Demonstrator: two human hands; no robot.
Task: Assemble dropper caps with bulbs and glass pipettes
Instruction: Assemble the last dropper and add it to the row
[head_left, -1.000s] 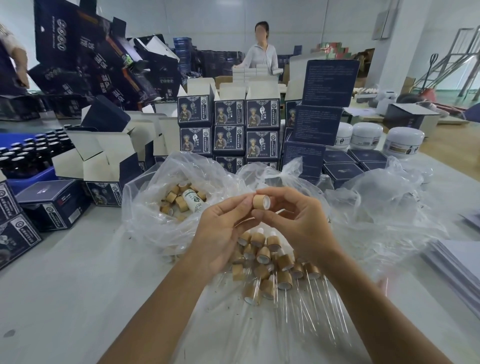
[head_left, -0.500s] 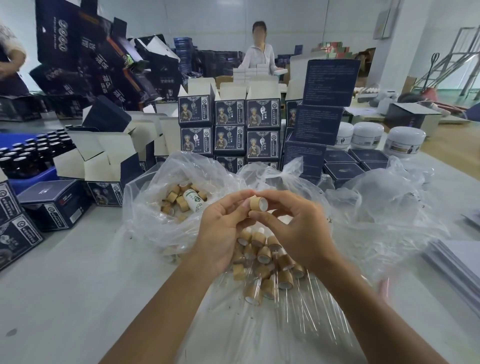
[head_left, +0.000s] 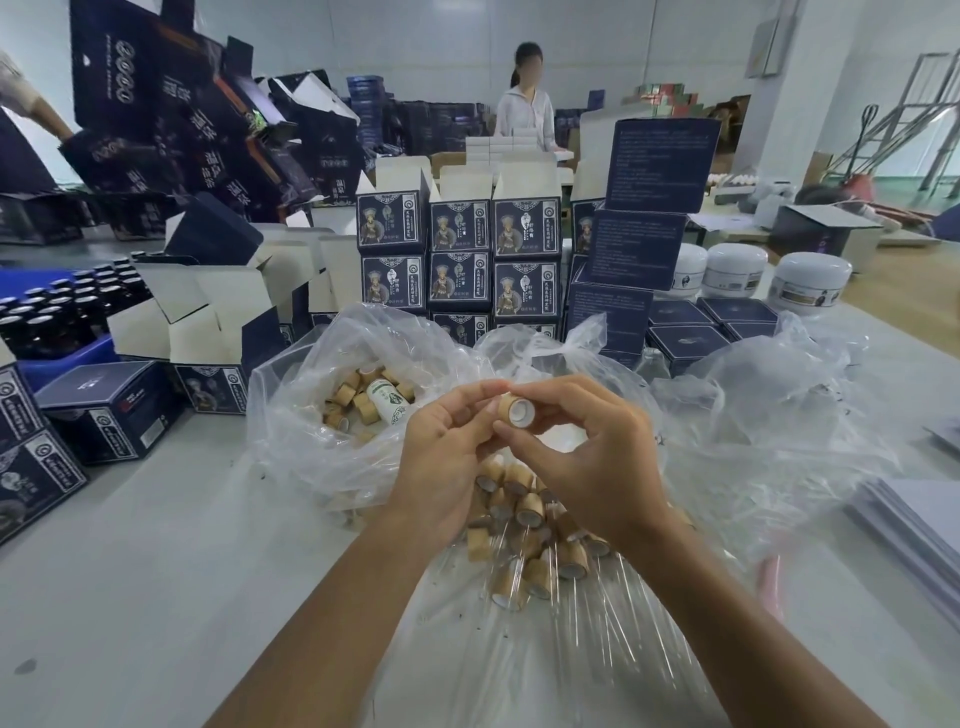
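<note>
Head view only. Left hand (head_left: 447, 457) and right hand (head_left: 587, 457) meet above the pale grey surface (head_left: 156, 571), fingertips of both pinching one bamboo-coloured dropper cap (head_left: 516, 410); its open white-lined end faces the camera. Whether a bulb or pipette is in it, cannot tell.

Directly below the hands: pile of finished caps (head_left: 524, 525) with clear glass pipettes (head_left: 597, 623) fanned toward the camera, all lying on clear plastic sheet (head_left: 467, 675). Left of the hands, open plastic bag (head_left: 322, 395) holding loose caps (head_left: 348, 400) and a small white labelled bottle (head_left: 387, 400). Another crumpled clear bag (head_left: 769, 395) to the right.

Behind the bags: stacked dark blue printed cartons (head_left: 460, 260), several with white flaps open. White lidded jars (head_left: 735, 270) at right rear. Blue crate (head_left: 62, 353) of dark bottles (head_left: 57, 312) at far left, closed blue box (head_left: 111, 410) just in front of it. Stack of grey sheets (head_left: 914, 525) at the right edge.

Room: white walls, more dark cartons heaped at upper left, a person in a light top (head_left: 524, 111) standing at a far bench, metal ladder frame (head_left: 914, 124) at right.
</note>
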